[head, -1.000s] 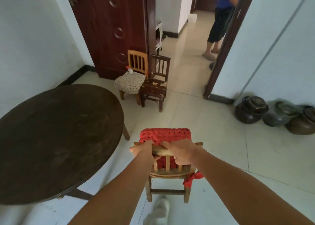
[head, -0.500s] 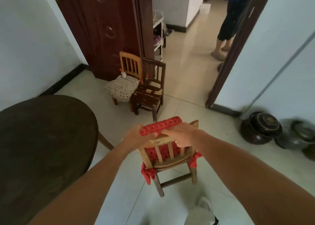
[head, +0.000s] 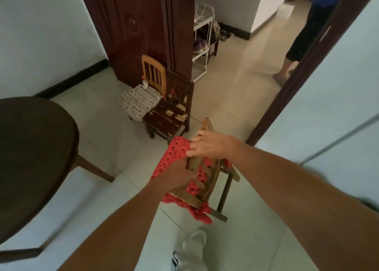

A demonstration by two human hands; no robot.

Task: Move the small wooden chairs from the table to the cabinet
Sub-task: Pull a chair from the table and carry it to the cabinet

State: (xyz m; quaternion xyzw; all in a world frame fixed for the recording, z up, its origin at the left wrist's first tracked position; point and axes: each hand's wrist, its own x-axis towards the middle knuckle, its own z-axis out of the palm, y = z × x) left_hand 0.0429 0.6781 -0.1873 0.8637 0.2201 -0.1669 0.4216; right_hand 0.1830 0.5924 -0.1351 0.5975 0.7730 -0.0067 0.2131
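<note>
Two hands hold one small chair with a red cushion in the lower middle of the frame. It is off the floor and tipped over to one side. The left hand grips the chair back low down, partly hidden by the red cushion. The right hand wraps around the top rail, higher in the frame.

Two more chairs already stand up above, near the middle of the frame, by the dark cabinet: a light chair with a pale cushion and a dark brown chair. The right hand is the nearer one to them. The held chair's back runs from lower left to upper right, pointing past the dark brown chair. I think it has to go up the frame and be turned upright beside them. The round table sits at the left edge.
</note>
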